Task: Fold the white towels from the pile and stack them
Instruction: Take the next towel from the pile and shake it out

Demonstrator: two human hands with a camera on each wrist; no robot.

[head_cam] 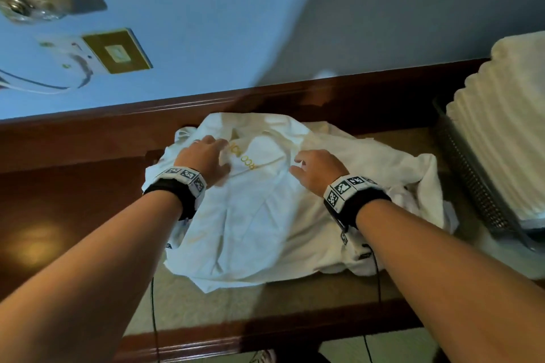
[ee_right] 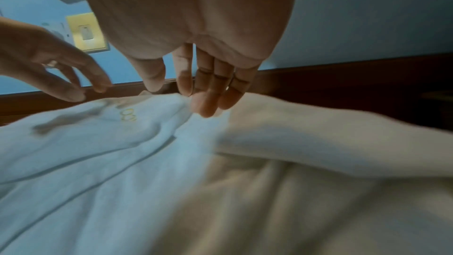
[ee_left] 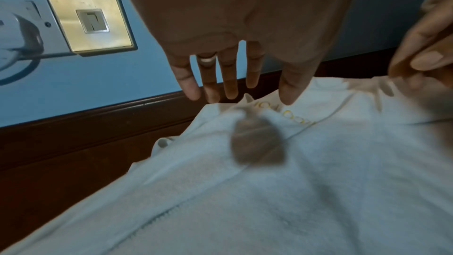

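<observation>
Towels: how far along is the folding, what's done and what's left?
Done: folded towels stacked in the mesh basket at right. In hand: left hand and right hand reach, fingers extended, over the top towel, gripping nothing. Left: the rumpled pile, unfolded.

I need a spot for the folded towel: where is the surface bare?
Bare dark wood lies left of the towel pile, by the left hand. A beige strip runs between pile and near edge. The right is crowded: basket of stacked towels.
</observation>
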